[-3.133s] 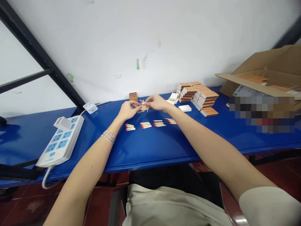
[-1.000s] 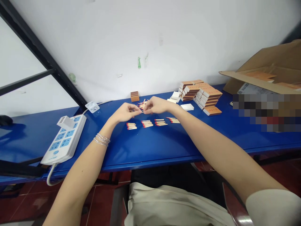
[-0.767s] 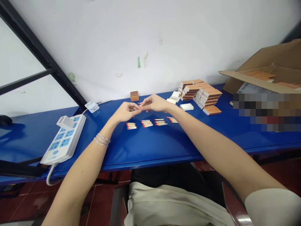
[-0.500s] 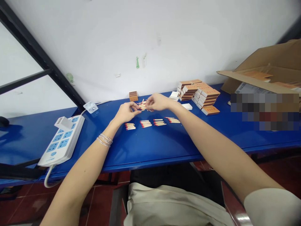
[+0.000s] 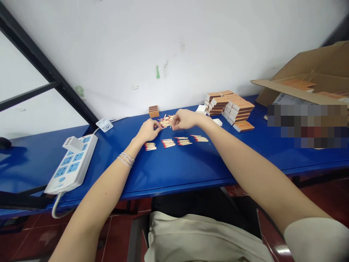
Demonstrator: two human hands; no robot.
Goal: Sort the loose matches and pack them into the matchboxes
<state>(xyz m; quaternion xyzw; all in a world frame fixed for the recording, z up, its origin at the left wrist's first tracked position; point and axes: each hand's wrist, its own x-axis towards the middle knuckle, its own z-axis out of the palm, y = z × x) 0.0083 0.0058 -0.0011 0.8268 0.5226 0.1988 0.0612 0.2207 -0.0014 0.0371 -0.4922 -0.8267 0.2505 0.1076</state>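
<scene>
A loose pile of red-tipped matches lies toward the back of the blue table, between my two hands. At its left edge, my left hand is closed, thumb and fingertips pressed together; what they hold is too small to make out. My right hand pinches a match at the pile's right side. Closer to me runs a row of sorted match groups: one at the left, a second group, a third group and a slanted group under my right forearm.
Stacked matchboxes stand at the back right, with white inner trays beside them. A small matchbox stack sits by the wall. An open cardboard box is at far right, a power strip at left on the blue table.
My left thumb and fingers have closed together from a wider gap. My right hand has shifted slightly right, uncovering more of the pile. The match groups stay put.
</scene>
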